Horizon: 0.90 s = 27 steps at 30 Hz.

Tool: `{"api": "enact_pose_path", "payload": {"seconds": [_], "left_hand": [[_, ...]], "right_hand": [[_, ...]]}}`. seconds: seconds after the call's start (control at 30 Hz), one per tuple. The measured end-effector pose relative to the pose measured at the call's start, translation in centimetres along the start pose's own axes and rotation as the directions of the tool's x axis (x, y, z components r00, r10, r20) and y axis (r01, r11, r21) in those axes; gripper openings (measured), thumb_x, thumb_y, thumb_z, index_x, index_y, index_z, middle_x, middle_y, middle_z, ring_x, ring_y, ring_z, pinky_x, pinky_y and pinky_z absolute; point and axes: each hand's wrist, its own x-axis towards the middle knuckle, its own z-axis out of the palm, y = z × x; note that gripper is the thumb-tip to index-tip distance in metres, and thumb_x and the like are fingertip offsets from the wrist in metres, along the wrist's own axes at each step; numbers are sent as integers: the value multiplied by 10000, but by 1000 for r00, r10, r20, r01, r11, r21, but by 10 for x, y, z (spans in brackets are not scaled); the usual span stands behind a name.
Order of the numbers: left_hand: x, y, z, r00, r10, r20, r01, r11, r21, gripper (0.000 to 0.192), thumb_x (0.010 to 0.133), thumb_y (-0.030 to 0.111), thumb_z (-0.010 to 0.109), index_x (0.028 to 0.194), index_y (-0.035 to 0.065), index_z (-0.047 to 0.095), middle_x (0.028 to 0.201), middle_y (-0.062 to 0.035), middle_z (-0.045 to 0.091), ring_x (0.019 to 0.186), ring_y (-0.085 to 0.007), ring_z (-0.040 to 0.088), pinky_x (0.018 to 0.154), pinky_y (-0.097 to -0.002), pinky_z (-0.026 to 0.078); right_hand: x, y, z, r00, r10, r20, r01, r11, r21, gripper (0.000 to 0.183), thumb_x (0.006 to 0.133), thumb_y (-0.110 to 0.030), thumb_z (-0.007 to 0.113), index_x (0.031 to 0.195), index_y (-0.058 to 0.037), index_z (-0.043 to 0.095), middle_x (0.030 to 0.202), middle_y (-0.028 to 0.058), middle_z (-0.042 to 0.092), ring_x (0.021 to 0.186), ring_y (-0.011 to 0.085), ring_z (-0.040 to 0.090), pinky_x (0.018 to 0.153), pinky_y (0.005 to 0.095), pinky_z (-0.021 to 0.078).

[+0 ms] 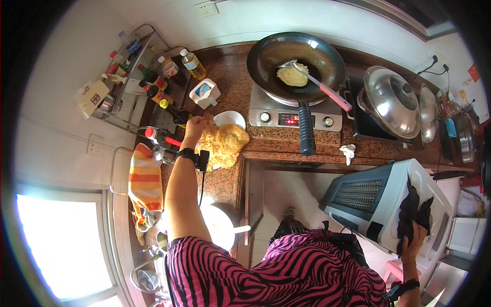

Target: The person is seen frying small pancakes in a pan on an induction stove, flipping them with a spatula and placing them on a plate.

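My left hand is at the upper left edge of several golden fried pancakes, with its fingertips pinched on one. The pancakes overlap and partly cover a white plate on the granite counter. My right hand grips a black cloth lying on top of a grey and white air cooler. A pale pancake lies in a dark wok on a lit electric cooker. A spatula with a pink handle rests across the wok, its metal head over the pancake.
Left of the pancakes stand a yellow-capped bottle and a red-capped bottle. A white tub sits behind them. The wok's black handle juts past the counter edge. A lidded pot and crumpled tissue are at right.
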Motion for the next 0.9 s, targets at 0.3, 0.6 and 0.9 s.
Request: {"api": "enact_pose_path", "payload": {"seconds": [0.3, 0.6, 0.9], "left_hand": [[-13, -5, 5, 999, -16, 46, 15, 1000, 9, 207, 824, 114, 599, 985, -17, 606, 784, -72, 621, 680, -141, 550, 623, -294, 445], [1, 13, -10, 998, 21, -61, -21, 1000, 0, 160, 853, 116, 567, 933, -20, 595, 734, -64, 593, 661, -157, 551, 614, -303, 443], [-7, 38, -28, 982, 111, -152, -120, 991, -52, 154, 854, 111, 567, 938, -13, 600, 748, -45, 603, 665, -114, 550, 599, -264, 441]], "right_hand": [[-2, 3, 2, 1000, -11, -6, 11, 1000, -12, 537, 843, -402, 469, 1227, -28, 494, 1118, 211, 466, 1034, 385, 428, 939, 487, 315], [-3, 2, -2, 1000, -3, 19, 2, 1000, 24, 517, 836, -340, 482, 1236, -11, 483, 1121, 217, 460, 1049, 391, 419, 950, 478, 307], [-5, 4, 1, 1000, -19, 12, 19, 1000, 18, 496, 820, -254, 513, 1252, -12, 472, 1163, 219, 446, 1079, 394, 408, 965, 477, 299]]}}
